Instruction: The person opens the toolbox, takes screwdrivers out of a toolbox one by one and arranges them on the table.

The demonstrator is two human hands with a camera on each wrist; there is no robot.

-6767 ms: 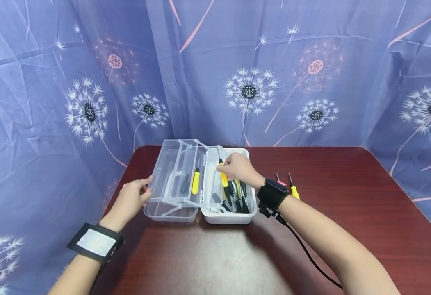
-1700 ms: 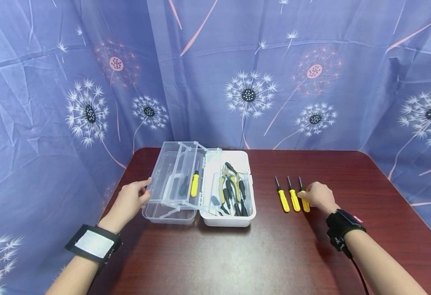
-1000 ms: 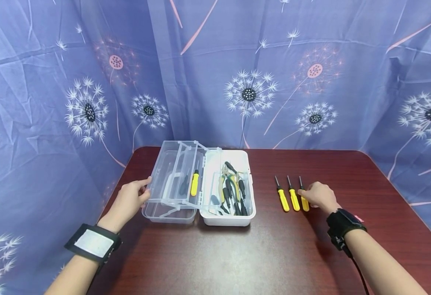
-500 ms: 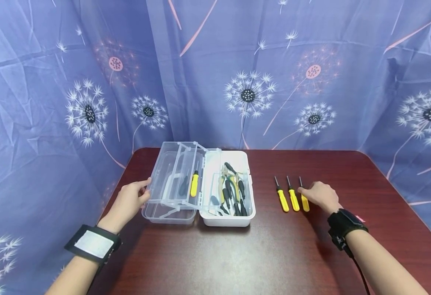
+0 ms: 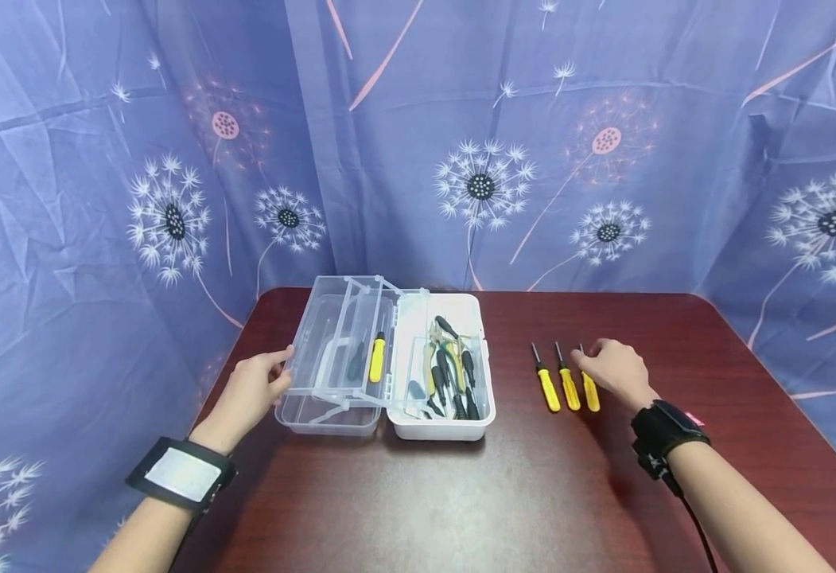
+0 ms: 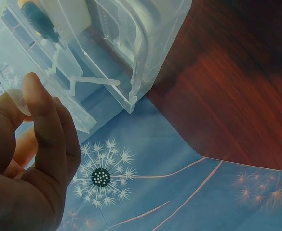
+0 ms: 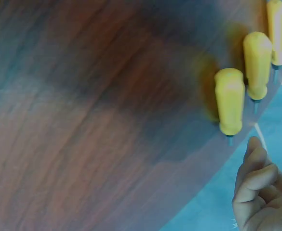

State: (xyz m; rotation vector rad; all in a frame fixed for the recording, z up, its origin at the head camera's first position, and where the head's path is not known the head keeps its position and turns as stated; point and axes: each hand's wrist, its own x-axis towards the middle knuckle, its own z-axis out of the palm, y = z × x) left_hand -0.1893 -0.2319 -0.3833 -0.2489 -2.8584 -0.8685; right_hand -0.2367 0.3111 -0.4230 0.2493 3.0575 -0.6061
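My left hand (image 5: 249, 390) pinches the left edge of the clear tray (image 6: 78, 113) of an opened toolbox, between thumb and fingers. The toolbox's white base (image 5: 442, 430) stands to the right of its clear lid and trays. Three yellow-handled screwdrivers lie in a row on the table: the left screwdriver (image 5: 549, 390), the middle screwdriver (image 5: 570, 390) and the right screwdriver (image 5: 590, 394). Just above the right one's shaft is my right hand (image 5: 618, 374), its fingers loosely bent. In the right wrist view that screwdriver's handle (image 7: 230, 103) is apart from the fingers.
Pliers (image 5: 453, 350) and several black-handled tools (image 5: 442, 382) lie jumbled in the white base. Another yellow-handled tool (image 5: 377, 358) sits in a clear tray. The dark red table (image 5: 518, 493) backs onto a blue dandelion curtain (image 5: 389, 199).
My right hand has carried a screwdriver from the toolbox to the table's right, laid it beside two others and let go, lifting slightly. My left hand keeps its hold on the tray.
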